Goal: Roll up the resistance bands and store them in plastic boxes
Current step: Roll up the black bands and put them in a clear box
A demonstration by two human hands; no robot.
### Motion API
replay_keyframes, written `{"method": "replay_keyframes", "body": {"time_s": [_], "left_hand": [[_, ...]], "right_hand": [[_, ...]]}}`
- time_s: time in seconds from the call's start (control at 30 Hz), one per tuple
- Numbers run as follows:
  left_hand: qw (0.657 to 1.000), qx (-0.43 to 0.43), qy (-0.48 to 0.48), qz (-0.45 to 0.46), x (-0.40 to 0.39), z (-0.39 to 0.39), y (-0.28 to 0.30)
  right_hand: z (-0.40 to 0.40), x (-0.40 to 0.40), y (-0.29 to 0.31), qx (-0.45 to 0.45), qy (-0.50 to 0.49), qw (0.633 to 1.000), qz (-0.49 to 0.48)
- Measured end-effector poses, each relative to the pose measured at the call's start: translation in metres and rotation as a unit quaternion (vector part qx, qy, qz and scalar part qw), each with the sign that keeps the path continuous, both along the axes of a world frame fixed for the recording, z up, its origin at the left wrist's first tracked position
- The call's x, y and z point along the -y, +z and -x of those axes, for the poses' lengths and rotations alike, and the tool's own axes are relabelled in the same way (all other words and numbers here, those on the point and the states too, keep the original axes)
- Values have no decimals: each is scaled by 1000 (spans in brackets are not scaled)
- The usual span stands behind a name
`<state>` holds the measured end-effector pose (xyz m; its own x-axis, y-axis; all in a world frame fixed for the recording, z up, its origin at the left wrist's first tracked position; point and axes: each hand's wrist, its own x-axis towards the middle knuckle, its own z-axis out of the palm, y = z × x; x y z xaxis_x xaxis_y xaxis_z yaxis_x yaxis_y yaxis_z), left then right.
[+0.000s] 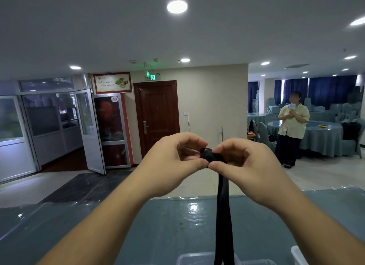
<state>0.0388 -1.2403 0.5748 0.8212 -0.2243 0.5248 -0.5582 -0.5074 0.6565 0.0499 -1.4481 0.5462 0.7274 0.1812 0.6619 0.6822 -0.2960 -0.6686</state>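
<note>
Both hands meet at the centre of the frame above a blue-covered bench (167,225). The left hand (173,164) and the right hand (243,166) each pinch, between thumb and curled fingers, the small rolled end of a black resistance band (209,156). The unrolled length of the band hangs straight down toward 6 o'clock, past the rim of a clear plastic box (197,257) at the bottom edge. At 3 o'clock a person in a pale shirt (292,124) stands beside a round table with a blue cloth (324,138). At 11 o'clock stands a brown door (158,114).
</note>
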Motion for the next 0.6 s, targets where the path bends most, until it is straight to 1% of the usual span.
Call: {"method": "replay_keyframes", "body": {"time_s": [0.1,0.17,0.27,0.3,0.33,0.4,0.47,0.53,0.57,0.6], "left_hand": [[999,-16,-24,40,0,1,0],[992,-36,-44,114,2,1,-3],[955,-78,-80,273,12,-5,-14],[944,-94,-89,303,15,-5,-19],[940,-108,-91,310,17,-6,-22],[952,-129,-91,261,14,-4,-20],[973,-140,-93,159,6,-2,-14],[988,-128,-74,43,-2,1,-7],[990,-124,-66,12,-5,1,-5],[990,-127,-69,7,-8,2,-3]], "right_hand": [[3,-2,-2,17,3,999,-49],[3,-5,-3,21,3,996,-81],[3,-13,-9,0,34,989,-141],[3,-13,-10,-6,38,987,-154],[4,-12,-10,-7,33,988,-150],[4,-5,-7,-11,17,996,-88],[5,3,-4,-26,22,999,2],[7,6,0,-31,30,996,76],[7,6,1,-34,36,995,88],[8,5,1,-37,38,996,75]]}}
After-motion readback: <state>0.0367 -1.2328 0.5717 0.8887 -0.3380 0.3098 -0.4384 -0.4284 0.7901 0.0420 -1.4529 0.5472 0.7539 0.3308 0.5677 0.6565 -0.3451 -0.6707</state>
